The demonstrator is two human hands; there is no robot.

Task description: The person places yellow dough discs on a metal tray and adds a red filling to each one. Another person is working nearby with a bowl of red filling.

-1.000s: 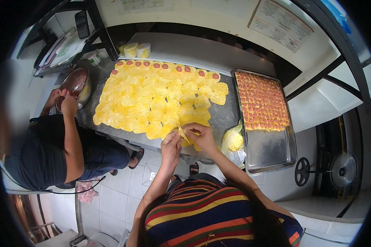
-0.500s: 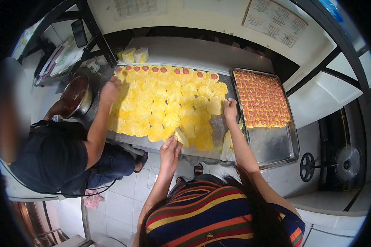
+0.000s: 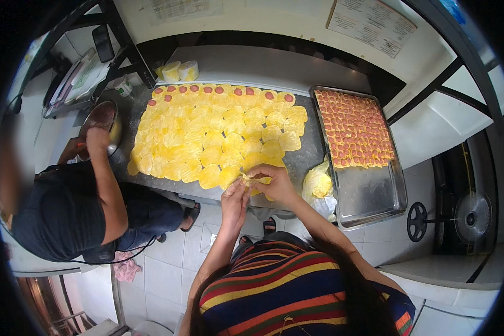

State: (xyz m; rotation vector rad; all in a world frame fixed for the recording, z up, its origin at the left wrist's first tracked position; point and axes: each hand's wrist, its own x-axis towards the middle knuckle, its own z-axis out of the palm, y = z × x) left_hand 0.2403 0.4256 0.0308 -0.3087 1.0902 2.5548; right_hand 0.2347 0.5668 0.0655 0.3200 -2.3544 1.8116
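Note:
Thin round yellow dough wrappers (image 3: 190, 140) overlap in rows across the grey worktable. My left hand (image 3: 235, 199), at the table's near edge, pinches a small stack of wrappers (image 3: 245, 177), now mostly hidden behind the fingers. Against it is my right hand (image 3: 271, 182), its fingers closed on the edge of a wrapper in that stack. Pinkish-red dabs of filling (image 3: 207, 89) sit on the far row of wrappers, with a couple more at the left of the second row.
Filled pieces crowd the far part of a metal tray (image 3: 369, 207) at right. Beside it lies a plastic bag (image 3: 320, 187) with yellow wrappers. Wrapped stacks (image 3: 189, 70) stand at the back. A co-worker's hand (image 3: 98, 140) is over a metal bowl (image 3: 116, 134) of filling.
My right hand has left the wrapper at the right end and come back to the stack at my left hand. The co-worker's hand has moved from the wrappers to the bowl; more dabs show.

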